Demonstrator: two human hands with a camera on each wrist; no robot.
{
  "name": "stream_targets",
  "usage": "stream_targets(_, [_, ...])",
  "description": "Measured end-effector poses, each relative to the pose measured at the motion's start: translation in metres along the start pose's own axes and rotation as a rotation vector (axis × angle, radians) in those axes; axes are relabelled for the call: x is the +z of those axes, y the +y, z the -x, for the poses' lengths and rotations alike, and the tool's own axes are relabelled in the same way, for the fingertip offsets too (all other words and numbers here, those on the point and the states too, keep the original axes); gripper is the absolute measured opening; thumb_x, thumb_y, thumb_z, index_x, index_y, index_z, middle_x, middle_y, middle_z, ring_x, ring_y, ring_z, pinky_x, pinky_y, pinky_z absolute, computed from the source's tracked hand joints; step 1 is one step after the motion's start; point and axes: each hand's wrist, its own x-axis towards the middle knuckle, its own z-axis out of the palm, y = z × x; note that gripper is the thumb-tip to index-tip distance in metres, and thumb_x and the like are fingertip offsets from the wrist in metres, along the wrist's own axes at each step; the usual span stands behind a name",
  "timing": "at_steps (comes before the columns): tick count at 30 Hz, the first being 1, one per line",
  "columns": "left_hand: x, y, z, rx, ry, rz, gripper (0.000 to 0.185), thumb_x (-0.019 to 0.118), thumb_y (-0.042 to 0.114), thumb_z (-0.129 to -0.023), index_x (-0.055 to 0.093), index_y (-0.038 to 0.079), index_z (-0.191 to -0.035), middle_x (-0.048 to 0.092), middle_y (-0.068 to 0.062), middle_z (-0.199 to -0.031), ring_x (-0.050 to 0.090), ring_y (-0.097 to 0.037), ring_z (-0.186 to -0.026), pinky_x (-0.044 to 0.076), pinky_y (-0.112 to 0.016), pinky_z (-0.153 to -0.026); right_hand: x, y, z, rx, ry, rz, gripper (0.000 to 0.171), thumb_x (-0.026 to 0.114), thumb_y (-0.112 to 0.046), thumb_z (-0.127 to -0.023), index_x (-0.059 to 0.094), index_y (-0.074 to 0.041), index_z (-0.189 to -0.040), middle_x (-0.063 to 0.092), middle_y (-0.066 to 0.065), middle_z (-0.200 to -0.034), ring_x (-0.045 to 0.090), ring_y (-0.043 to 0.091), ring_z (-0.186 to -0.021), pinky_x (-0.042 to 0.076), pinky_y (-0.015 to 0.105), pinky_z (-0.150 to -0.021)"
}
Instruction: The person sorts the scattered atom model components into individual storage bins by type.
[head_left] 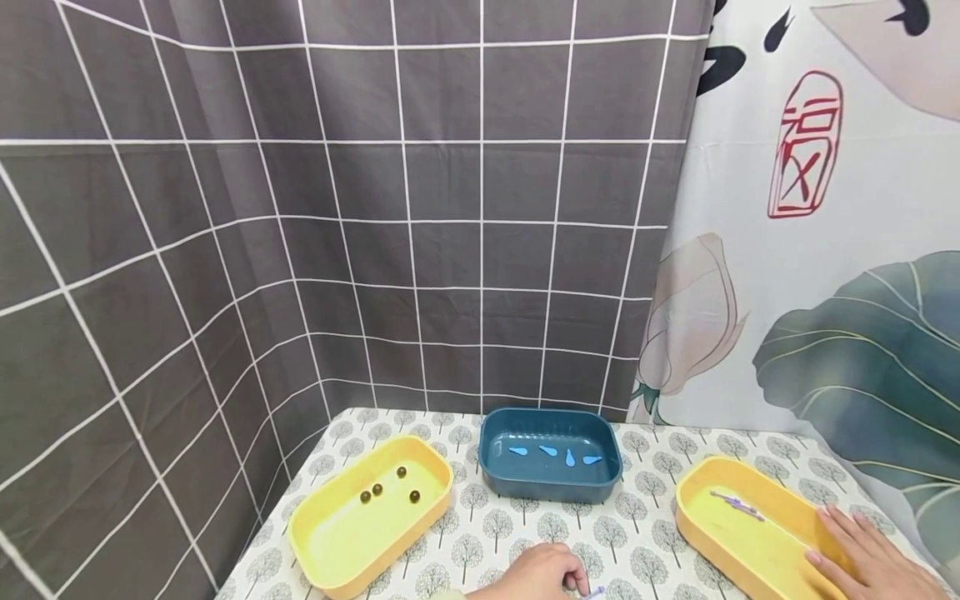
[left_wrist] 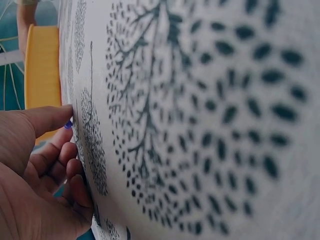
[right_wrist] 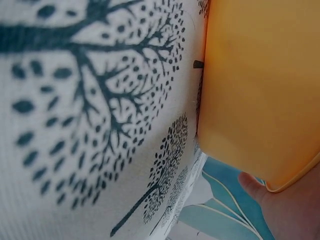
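Observation:
Near the table's front edge, my left hand (head_left: 534,573) pinches a small thin purple stick (head_left: 596,592) between thumb and index finger. In the left wrist view only the stick's blue-purple tip (left_wrist: 68,125) shows between the fingertips, close over the tablecloth. My right hand (head_left: 870,552) lies on the near right side of a yellow tray (head_left: 693,533), its fingers straight over the rim. Several similar purple sticks (head_left: 738,505) lie together inside that tray. The right wrist view has the tray's outer wall (right_wrist: 260,85) and part of the right hand (right_wrist: 295,212) at its rim.
A second yellow tray (head_left: 307,533) at left holds several dark round beads (head_left: 377,489). At the back middle stands a dark blue tray (head_left: 551,492) with several light blue drop-shaped pieces (head_left: 570,457). A tree-print cloth (head_left: 495,527) covers the table; curtains hang behind.

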Motion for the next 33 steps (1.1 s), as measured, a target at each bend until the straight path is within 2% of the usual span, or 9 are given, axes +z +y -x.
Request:
stream_targets(6, [0.001,0.001,0.0,-0.03,0.012,0.03,0.009,0.081,0.02,-0.079,0.073,0.022,-0.08,0.048,0.022,-0.07,0.041,0.011,-0.07,0.036,-0.008,-0.068,0.002,0.003,-0.001,0.0,-0.014,0.004,0.107,0.067,-0.075,-0.075,0.028,-0.025,-0.161,-0.003,0.006,-0.172,-0.009,0.022,-0.157,-0.011,0.032,-0.124])
stream_targets(9, [0.001,0.0,0.0,-0.043,0.011,0.051,0.01,0.081,0.019,-0.079,0.072,0.022,-0.079,0.049,0.022,-0.067,0.042,0.01,-0.069,0.037,-0.009,-0.069,0.002,0.001,-0.001,0.054,-0.049,0.011,0.112,0.072,-0.071,-0.072,0.021,-0.029,-0.163,-0.011,-0.002,-0.171,-0.015,0.017,-0.156,-0.015,0.028,-0.122])
stream_targets(12, [0.002,0.001,0.0,-0.063,0.005,0.091,0.009,0.08,0.017,-0.08,0.072,0.02,-0.079,0.051,0.021,-0.065,0.043,0.01,-0.066,0.039,-0.009,-0.068,0.001,-0.003,-0.001,0.101,-0.071,0.009,0.114,0.075,-0.07,-0.069,0.023,-0.031,-0.162,-0.011,-0.007,-0.171,-0.017,0.013,-0.155,-0.016,0.026,-0.121])
stream_targets(16, [0.001,0.002,0.0,-0.095,0.0,0.177,0.008,0.078,0.014,-0.082,0.072,0.018,-0.079,0.054,0.02,-0.063,0.046,0.009,-0.061,0.04,-0.01,-0.066,-0.001,-0.006,-0.001,0.094,-0.051,-0.002,0.107,0.074,-0.073,-0.069,0.035,-0.028,-0.157,0.001,0.0,-0.172,-0.011,0.016,-0.157,-0.013,0.029,-0.123])
stream_targets(21, [0.001,0.004,-0.001,-0.112,0.024,0.277,0.01,0.077,0.014,-0.084,0.071,0.019,-0.078,0.055,0.019,-0.062,0.048,0.008,-0.059,0.041,-0.012,-0.065,-0.002,-0.005,-0.002,0.066,-0.035,-0.004,0.105,0.072,-0.074,-0.07,0.037,-0.026,-0.156,0.006,0.005,-0.171,-0.009,0.018,-0.157,-0.012,0.03,-0.124])
stream_targets(24, [0.001,0.007,-0.004,-0.127,0.026,0.332,0.011,0.078,0.015,-0.084,0.07,0.019,-0.077,0.056,0.019,-0.063,0.049,0.006,-0.06,0.042,-0.013,-0.067,-0.002,-0.004,-0.001,0.056,-0.031,-0.011,0.105,0.072,-0.074,-0.07,0.038,-0.025,-0.156,0.006,0.006,-0.171,-0.008,0.019,-0.157,-0.012,0.031,-0.124])
stream_targets(28, [-0.001,0.012,-0.009,-0.152,0.019,0.386,0.013,0.077,0.014,-0.085,0.068,0.019,-0.076,0.055,0.018,-0.064,0.049,0.005,-0.063,0.042,-0.015,-0.067,0.0,-0.005,-0.001,0.104,-0.064,-0.008,0.108,0.075,-0.071,-0.07,0.033,-0.027,-0.158,-0.004,-0.003,-0.172,-0.014,0.013,-0.156,-0.015,0.027,-0.122])
stream_targets(31, [-0.001,0.016,-0.012,-0.15,0.042,0.356,0.016,0.078,0.014,-0.083,0.066,0.021,-0.074,0.054,0.019,-0.064,0.048,0.006,-0.064,0.041,-0.014,-0.067,0.001,-0.006,-0.001,0.142,-0.084,-0.004,0.112,0.077,-0.068,-0.069,0.025,-0.029,-0.161,-0.011,-0.012,-0.17,-0.017,0.008,-0.154,-0.016,0.023,-0.12])
stream_targets(33, [0.0,0.017,-0.014,-0.146,0.058,0.34,0.016,0.078,0.013,-0.081,0.066,0.022,-0.074,0.053,0.019,-0.065,0.047,0.006,-0.065,0.041,-0.013,-0.067,0.001,-0.004,-0.001,0.12,-0.074,-0.008,0.112,0.077,-0.068,-0.069,0.026,-0.028,-0.161,-0.009,-0.009,-0.171,-0.015,0.01,-0.155,-0.015,0.024,-0.121])
